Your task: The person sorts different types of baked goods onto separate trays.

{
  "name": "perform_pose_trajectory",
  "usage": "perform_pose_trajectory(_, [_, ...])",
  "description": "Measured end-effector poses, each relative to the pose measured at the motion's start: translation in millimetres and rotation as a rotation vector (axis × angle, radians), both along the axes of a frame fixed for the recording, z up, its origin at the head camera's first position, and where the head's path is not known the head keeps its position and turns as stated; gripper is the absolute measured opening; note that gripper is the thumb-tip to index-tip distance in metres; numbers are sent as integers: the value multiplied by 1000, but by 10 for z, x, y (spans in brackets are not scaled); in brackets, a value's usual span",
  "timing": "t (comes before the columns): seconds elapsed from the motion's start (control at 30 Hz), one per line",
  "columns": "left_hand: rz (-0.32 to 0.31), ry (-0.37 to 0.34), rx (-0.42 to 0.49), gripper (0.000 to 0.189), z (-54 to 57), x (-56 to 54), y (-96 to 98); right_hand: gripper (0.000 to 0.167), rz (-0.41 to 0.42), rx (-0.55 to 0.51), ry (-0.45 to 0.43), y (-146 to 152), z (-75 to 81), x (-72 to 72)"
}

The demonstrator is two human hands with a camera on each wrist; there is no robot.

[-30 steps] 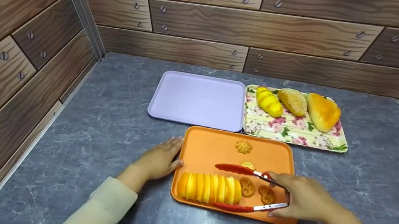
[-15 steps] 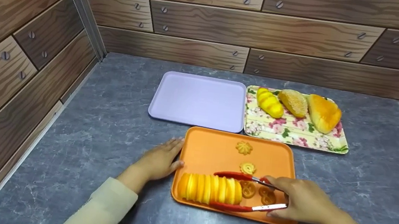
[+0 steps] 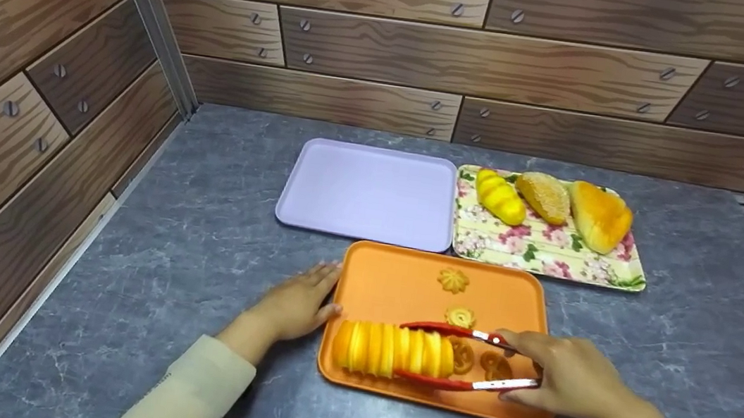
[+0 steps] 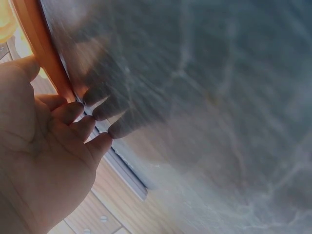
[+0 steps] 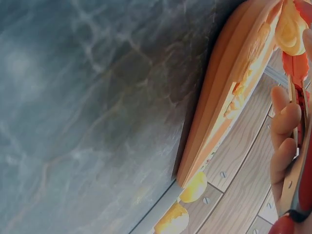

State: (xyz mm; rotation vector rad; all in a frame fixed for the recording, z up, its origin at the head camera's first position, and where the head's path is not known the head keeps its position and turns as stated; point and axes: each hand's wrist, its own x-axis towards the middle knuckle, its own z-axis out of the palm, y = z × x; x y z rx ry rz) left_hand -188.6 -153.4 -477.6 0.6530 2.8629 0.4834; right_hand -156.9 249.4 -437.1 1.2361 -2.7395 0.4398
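My right hand grips red-tipped metal tongs whose two arms lie along either side of a long sliced loaf. The loaf, yellow-orange and ridged, rests at the front left of an orange tray. At the tray's left edge my left hand rests with fingers fairly straight; the left wrist view shows those fingers beside the orange rim. Two brown pretzel-shaped biscuits lie right of the loaf, partly behind the tongs. Farther back on the tray are a round ring biscuit and a flower-shaped biscuit.
Behind the orange tray stands a bare lilac tray. To its right, a floral tray carries a yellow ridged roll, a seeded bun and a golden triangular bread. Wood-patterned walls enclose the grey marbled table.
The tongs in my right hand have come down and their red tips have drawn closer together around the right part of the loaf. My left hand has stayed at the tray's edge.
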Motion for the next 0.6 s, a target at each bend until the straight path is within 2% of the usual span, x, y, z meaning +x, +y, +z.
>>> perform_pose_trajectory(0.2, [-2,8,-6,64,3,3,-3,68,-41,-17,23,80,88,-56])
perform_pose_trajectory(0.6, [-5,-5,0,64,8,1,-2,73,-210,18,41,297,203,-240])
